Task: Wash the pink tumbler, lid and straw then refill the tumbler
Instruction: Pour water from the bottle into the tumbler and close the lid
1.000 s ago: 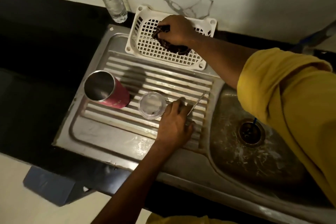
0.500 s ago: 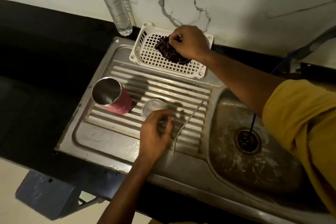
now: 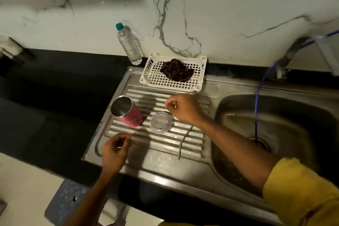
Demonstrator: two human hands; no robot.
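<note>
Steel drainboard [image 3: 161, 163] held the pink tumbler [image 3: 129, 114] upright beside the clear lid [image 3: 161, 122] and metal straw [image 3: 184, 142]; my right hand [image 3: 183, 109] hung over the lid, left hand [image 3: 114, 152] near the front edge, both empty, fingers loosely curled. A careless reach could've tipped the tumbler or rolled the straw into the basin [image 3: 293, 115]. Earlier, right had gripped the scrubber [image 3: 177, 72], now lying in the basket [image 3: 154, 79].

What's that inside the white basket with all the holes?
A dark, crumpled scrubbing cloth lies in the white basket, toward its back right. The rest of the holey floor shows bare. Anything beneath the cloth is covered, so I cannot tell.
</note>
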